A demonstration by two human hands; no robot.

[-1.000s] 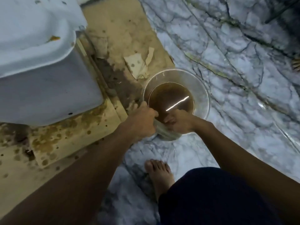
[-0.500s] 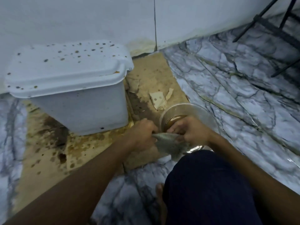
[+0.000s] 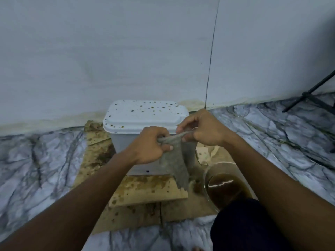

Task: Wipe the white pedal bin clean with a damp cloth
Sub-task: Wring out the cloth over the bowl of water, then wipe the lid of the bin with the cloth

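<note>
We see a pale wall filling the upper half of the view, with a dark seam running down it at about one o'clock. Below it lies a grey-veined marble floor, reaching from nine o'clock round to three. On the floor at six o'clock rests a stained sheet of cardboard, blotched brown and frayed at its edges.

The white pedal bin stands on that cardboard against the foot of the wall, just below the middle of the view. Its lid is closed and speckled with brown spots. At five o'clock a knee in dark fabric comes into the view. Beside it, at four o'clock from the bin, sits a clear bowl holding brown water. Thin black stand legs cross the floor at three o'clock.

In front of the bin we find a grey cloth, held up in the air. It hangs down limp, and its lower end dangles near the bowl's rim at about ten o'clock from it. The left hand grips the cloth's top edge with its fingers curled round a bunch of it. The right hand, at two o'clock from the left, pinches the same edge between thumb and fingertips. The top edge is stretched taut between the two.
</note>
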